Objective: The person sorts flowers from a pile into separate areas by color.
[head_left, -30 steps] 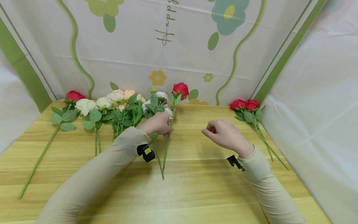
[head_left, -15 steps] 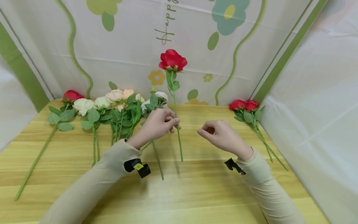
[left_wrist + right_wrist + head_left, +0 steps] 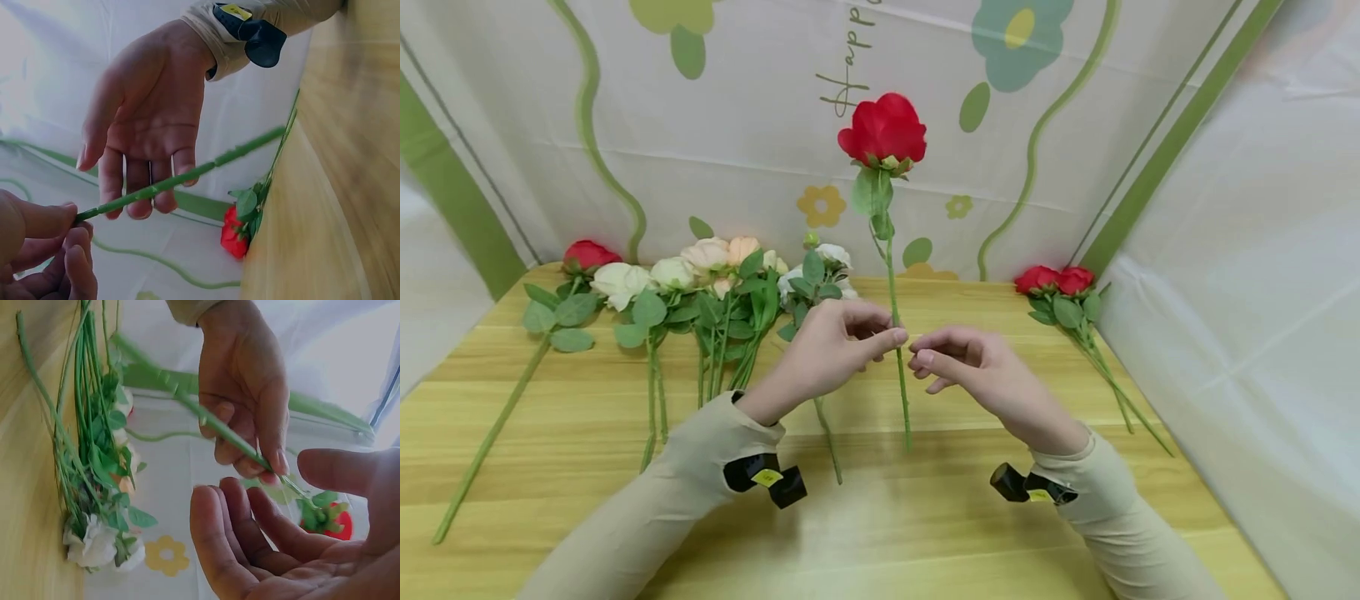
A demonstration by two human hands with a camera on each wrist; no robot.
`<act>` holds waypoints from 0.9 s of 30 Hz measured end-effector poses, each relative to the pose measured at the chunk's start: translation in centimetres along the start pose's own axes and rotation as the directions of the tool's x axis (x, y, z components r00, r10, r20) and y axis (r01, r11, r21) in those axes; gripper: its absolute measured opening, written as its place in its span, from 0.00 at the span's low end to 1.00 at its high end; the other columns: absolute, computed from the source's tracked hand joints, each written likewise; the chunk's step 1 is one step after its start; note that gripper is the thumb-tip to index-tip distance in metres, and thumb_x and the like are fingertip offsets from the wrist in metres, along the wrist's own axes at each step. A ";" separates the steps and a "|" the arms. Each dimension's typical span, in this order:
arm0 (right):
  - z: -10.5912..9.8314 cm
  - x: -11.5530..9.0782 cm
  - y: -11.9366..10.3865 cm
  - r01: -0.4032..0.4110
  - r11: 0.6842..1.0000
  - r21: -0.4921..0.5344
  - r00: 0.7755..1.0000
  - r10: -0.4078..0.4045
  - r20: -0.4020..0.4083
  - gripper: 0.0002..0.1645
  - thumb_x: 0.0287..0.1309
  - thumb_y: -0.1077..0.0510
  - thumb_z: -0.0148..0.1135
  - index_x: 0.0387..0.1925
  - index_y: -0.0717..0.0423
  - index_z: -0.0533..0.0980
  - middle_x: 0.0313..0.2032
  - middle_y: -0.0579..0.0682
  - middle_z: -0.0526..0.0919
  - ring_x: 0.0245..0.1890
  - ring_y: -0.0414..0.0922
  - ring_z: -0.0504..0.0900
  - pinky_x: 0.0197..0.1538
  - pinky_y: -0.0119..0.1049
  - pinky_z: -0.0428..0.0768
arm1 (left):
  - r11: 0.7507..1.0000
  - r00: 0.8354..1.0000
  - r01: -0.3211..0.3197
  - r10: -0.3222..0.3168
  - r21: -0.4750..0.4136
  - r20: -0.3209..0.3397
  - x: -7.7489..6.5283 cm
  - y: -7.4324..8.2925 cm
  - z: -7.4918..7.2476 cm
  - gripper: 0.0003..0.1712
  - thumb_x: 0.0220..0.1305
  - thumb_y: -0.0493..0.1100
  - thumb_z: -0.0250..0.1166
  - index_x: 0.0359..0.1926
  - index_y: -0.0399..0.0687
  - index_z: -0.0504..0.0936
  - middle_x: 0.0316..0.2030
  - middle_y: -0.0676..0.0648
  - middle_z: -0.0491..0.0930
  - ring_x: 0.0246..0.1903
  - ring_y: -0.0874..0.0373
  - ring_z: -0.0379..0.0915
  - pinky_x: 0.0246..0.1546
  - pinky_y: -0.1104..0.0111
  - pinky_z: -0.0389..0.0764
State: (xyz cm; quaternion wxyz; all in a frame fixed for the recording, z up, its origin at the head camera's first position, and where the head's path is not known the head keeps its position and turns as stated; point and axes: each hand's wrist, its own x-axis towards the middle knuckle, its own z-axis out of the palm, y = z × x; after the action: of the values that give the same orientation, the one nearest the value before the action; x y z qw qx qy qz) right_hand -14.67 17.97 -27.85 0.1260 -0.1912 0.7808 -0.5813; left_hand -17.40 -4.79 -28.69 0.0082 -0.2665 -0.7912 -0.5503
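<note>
A red rose (image 3: 883, 132) stands upright above the table, its green stem (image 3: 150, 189) pinched between the thumb and fingers of my left hand (image 3: 835, 346). The lower stem hangs free below that grip. Close on the right is my right hand (image 3: 985, 375), fingers loosely bent and thumb apart from them, holding nothing. In the right wrist view, the right fingers (image 3: 228, 531) lie near the stem with a gap to the thumb. White flowers (image 3: 831, 258) with green leaves lie behind my left hand, partly hidden by it.
Cream roses (image 3: 621, 283) and peach roses (image 3: 722, 252) lie in a row at the back left of the wooden table (image 3: 880, 533). Another red rose (image 3: 590, 255) lies at the far left. Two red roses (image 3: 1056, 281) lie at the back right. A printed cloth (image 3: 737, 125) hangs behind.
My left hand has picked the red rose up from beside the white flowers and brought it up and toward me. My right hand has come closer to the stem, its fingers opening.
</note>
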 end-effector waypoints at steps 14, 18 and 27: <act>0.8 0.1 0.5 0.038 0.998 -0.057 0.999 -0.040 -0.026 0.12 0.64 0.54 0.66 0.46 0.55 0.82 0.38 0.58 0.82 0.38 0.54 0.80 0.42 0.46 0.80 | 0.994 0.995 -0.098 0.097 -0.046 -0.012 -0.2 -0.3 1.0 0.06 0.63 0.46 0.71 0.36 0.51 0.91 0.30 0.57 0.85 0.26 0.59 0.78 0.24 0.64 0.77; 0.8 0.1 0.6 0.052 0.990 -0.133 0.998 -0.057 -0.037 0.10 0.62 0.52 0.68 0.43 0.52 0.83 0.36 0.54 0.84 0.35 0.52 0.82 0.42 0.47 0.80 | 0.995 0.995 -0.097 0.097 -0.025 -0.001 -0.3 -0.2 1.0 0.06 0.62 0.48 0.71 0.36 0.53 0.91 0.30 0.59 0.85 0.27 0.59 0.78 0.24 0.64 0.75; 0.8 0.2 0.6 0.060 0.974 -0.219 0.998 -0.066 -0.020 0.07 0.64 0.54 0.67 0.39 0.52 0.83 0.29 0.53 0.82 0.29 0.50 0.80 0.33 0.40 0.79 | 0.996 0.996 -0.089 0.088 0.018 0.028 -0.3 -0.6 1.1 0.05 0.63 0.49 0.70 0.35 0.55 0.90 0.29 0.60 0.84 0.27 0.61 0.77 0.26 0.63 0.77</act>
State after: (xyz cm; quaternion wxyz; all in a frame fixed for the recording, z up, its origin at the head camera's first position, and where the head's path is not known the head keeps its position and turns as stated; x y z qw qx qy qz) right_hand -14.61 17.33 -28.68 0.0749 -0.2207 0.8352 -0.4982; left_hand -17.10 -4.05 -29.76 0.0245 -0.3086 -0.7840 -0.5381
